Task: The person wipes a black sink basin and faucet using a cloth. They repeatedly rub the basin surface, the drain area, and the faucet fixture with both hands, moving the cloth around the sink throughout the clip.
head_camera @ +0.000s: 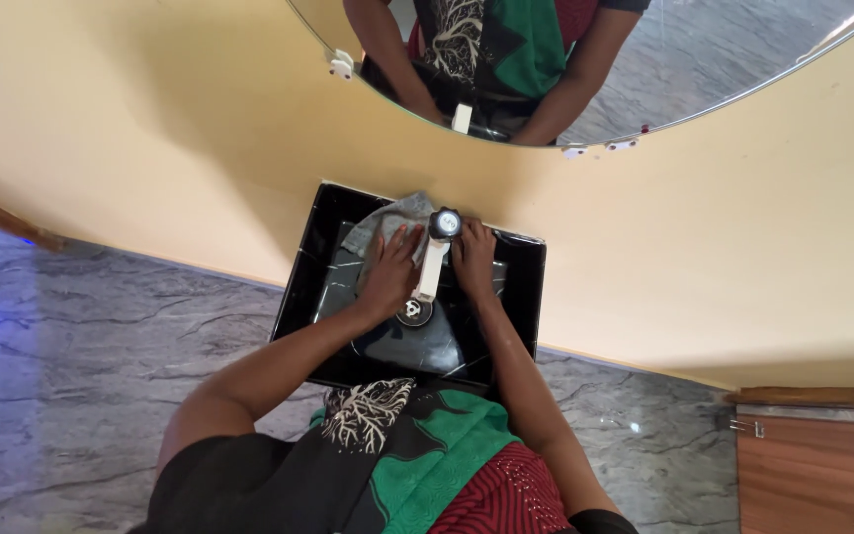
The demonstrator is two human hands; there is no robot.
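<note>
A yellow wall [150, 129] stood behind a small black sink [313, 267], and a grey marble floor [81, 336] lay below it. A round mirror [743, 59] hung on the wall above and showed the person's arms and the top of the tap. The person leaned over the sink with both arms inside it. A grey cloth [387, 220] lay at the back of the sink, near the wall. The left hand [390, 269] was spread flat with its fingers on the cloth, pressing it and not gripping it. The right hand [473, 259] rested on the other side of the white tap [433, 265], its fingers reaching toward the base of the tap; whether it held anything there could not be seen. The tap ran between the 2 hands, and its dark round head [444, 223] was at the back. The drain [413, 311] sat just under the spout. A wooden cabinet [812, 465] stood at the right.
</note>
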